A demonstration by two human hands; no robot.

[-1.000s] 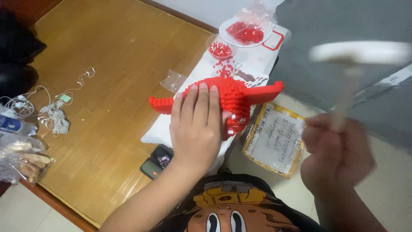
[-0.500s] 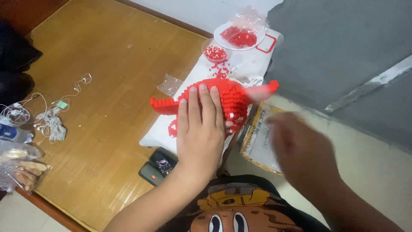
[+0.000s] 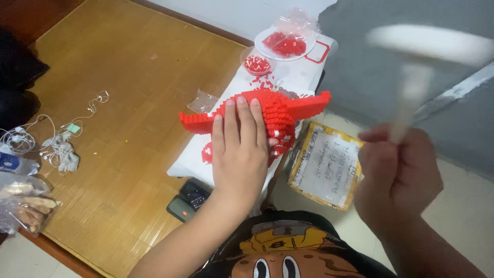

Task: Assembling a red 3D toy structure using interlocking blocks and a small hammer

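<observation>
My left hand point(image 3: 241, 154) lies flat on the red brick model point(image 3: 267, 116); my right hand point(image 3: 399, 177) grips a blurred white mallet point(image 3: 411, 67).

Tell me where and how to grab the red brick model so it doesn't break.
Probably grip the red brick model around its thick central body, coming from above, where the left hand already lies flat. The thin wings taper sideways and look fragile. The right hand is occupied with a blurred white mallet.
</observation>
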